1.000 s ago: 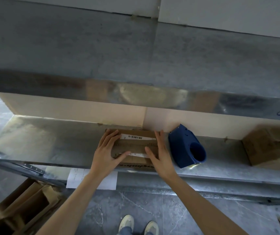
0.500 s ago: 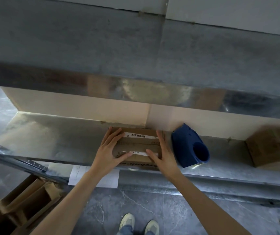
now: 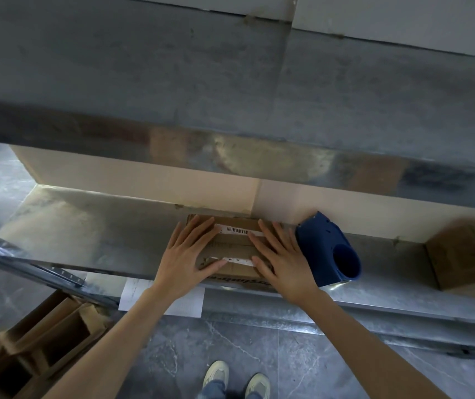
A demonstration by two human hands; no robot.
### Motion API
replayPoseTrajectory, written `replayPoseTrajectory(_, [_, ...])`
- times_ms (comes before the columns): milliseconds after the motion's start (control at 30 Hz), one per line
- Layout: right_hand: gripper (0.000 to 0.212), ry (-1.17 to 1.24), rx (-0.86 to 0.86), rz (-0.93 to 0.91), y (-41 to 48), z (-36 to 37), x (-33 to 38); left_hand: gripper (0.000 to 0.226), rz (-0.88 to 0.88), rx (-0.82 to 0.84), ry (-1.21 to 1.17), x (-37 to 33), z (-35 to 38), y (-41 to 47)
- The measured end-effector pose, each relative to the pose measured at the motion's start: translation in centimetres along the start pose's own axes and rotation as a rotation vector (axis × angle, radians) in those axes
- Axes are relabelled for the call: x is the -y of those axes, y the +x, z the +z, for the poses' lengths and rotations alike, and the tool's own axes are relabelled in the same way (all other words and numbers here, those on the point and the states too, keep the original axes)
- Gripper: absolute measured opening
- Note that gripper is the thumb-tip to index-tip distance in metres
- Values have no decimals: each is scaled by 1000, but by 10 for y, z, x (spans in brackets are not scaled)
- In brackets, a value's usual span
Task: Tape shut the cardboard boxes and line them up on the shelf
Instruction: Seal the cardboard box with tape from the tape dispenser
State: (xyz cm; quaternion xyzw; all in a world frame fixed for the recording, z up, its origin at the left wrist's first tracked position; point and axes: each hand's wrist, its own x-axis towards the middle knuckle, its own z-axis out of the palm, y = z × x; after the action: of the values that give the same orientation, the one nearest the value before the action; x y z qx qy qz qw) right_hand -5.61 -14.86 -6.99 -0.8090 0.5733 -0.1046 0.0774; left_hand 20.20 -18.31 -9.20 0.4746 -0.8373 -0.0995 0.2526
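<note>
Together, two hands (image 3: 184,260) (image 3: 283,266) atop one box (image 3: 233,243)

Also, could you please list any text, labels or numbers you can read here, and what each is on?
Nothing is legible enough to quote.
Barcode strip on top of the cardboard box: digits too small.
Second white strip on the box top: marks too small.
Dark lettering on the box front: upside down, blurred.
White sheet below the shelf edge: faint print, unreadable.
</note>
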Motion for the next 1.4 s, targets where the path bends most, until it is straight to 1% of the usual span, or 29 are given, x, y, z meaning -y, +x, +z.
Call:
replayPoseTrajectory(67, [52,-56,13,-86,2,-3,1,67,80,29,53,2,-1,0])
replayPoseTrajectory(167, [49,-26,99,-160,6,-5,-1,58,135,75,71,6,-1,1])
replayPoseTrajectory(300, [48,-2,151,-136,8,-6,-3,55,115,111,81,7,-2,2])
replayPoseTrajectory(600, [49,-31,177,-114,9,-6,-2,61,153,221,172,7,-8,3])
replayPoseTrajectory(733, [51,-16,198,-145,8,-6,-4,62,141,226,159,6,-9,2])
replayPoseTrajectory(833, [49,-34,210,-191,9,-6,-6,62,167,237,167,7,-9,2])
replayPoseTrajectory(933, [46,-42,197,-183,9,-4,-6,60,186,230,179,8,-10,2])
replayPoseTrajectory(1000, [48,-50,188,-176,8,-2,-5,62,171,206,169,7,-8,1])
replayPoseTrajectory(1167, [51,-44,165,-130,7,-1,-3,77,72,163,134,2,-6,-1])
replayPoseTrajectory(1333, [60,16,118,-63,5,2,-3,81,14,138,107,-3,-6,-2])
replayPoseTrajectory(1400, [61,51,104,-44,5,5,-2,87,-29,124,65,-3,-6,-2])
